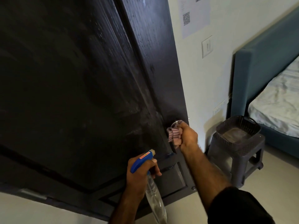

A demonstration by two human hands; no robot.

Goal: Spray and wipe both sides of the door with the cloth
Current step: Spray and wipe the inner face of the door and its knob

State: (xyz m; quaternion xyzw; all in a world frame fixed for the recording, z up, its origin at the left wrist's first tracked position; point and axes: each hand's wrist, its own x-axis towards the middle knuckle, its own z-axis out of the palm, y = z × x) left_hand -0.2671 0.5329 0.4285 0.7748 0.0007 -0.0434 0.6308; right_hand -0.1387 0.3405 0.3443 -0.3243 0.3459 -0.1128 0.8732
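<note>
Dark door (72, 78) before you, knob hidden under cloth (174, 135) – your right hand (187, 136) clenching it, left hand (139, 173) wrapping spray bottle (150, 180), stool (234, 152) close right.

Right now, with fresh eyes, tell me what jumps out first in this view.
The big dark door fills the left and centre. At its right edge the right hand presses a striped cloth against the metal knob. Lower down, the left hand holds a spray bottle with a blue head, and to the right a dark basket sits on a stool beside a bed.
</note>
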